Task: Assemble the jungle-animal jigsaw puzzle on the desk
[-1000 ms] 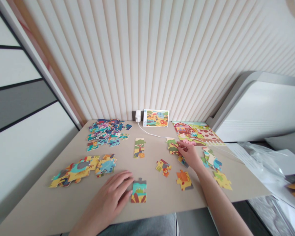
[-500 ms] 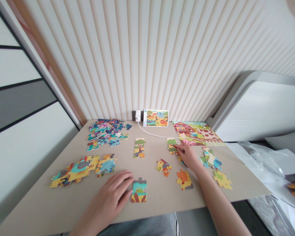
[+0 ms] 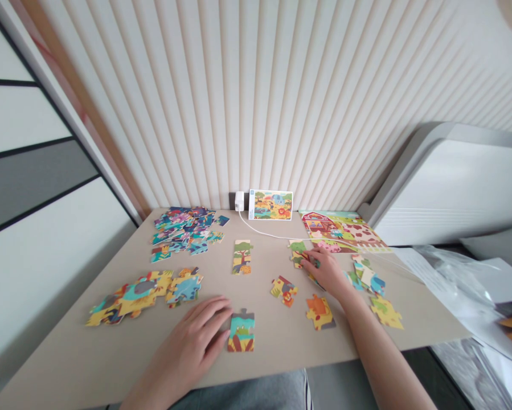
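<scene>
Puzzle piece (image 3: 299,254) half hidden under right hand (image 3: 329,273) (grip unclear), left hand (image 3: 196,336) flat, released.

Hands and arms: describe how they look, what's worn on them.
Both the left hand and right hand are bare: no gloves, rings, watch or bracelet show. Both forearms are uncovered to the frame's bottom edge, with no sleeve in view. Fingernails look short and unpainted.

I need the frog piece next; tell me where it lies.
In the head view, the frog piece lies near the table's front edge, at the left hand's fingertips.
</scene>
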The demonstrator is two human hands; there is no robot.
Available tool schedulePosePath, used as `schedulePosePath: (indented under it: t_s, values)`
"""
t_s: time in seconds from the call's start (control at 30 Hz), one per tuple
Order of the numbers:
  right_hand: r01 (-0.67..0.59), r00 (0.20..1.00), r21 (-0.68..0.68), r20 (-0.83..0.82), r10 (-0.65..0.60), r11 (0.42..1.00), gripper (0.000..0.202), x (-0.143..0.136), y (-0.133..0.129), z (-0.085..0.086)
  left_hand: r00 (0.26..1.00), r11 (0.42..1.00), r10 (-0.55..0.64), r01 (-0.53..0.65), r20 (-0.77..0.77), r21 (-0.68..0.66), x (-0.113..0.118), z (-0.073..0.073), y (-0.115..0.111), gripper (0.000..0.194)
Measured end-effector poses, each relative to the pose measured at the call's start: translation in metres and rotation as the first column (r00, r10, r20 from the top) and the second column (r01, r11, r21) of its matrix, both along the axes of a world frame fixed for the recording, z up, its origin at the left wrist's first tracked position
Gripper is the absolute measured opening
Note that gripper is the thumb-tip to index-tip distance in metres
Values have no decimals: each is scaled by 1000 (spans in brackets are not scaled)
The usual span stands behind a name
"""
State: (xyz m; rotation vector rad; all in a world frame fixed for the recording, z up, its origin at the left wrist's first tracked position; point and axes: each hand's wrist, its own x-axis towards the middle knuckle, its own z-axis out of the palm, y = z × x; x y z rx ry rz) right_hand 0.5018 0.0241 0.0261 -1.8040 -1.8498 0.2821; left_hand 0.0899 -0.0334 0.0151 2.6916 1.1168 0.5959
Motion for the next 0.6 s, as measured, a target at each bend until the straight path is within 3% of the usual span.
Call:
schedulePosePath:
  t_s: [0.43,0.6]
  values:
    - [-9,996,-50,85,14,999,48,7,2,-7,1000,1000,-1,0,19,23,1,0,1,37]
    - [33,997,-75,76,-27,997,65,17,-1,-9,1000,1000,0,0,14,14,1,0,1,35]
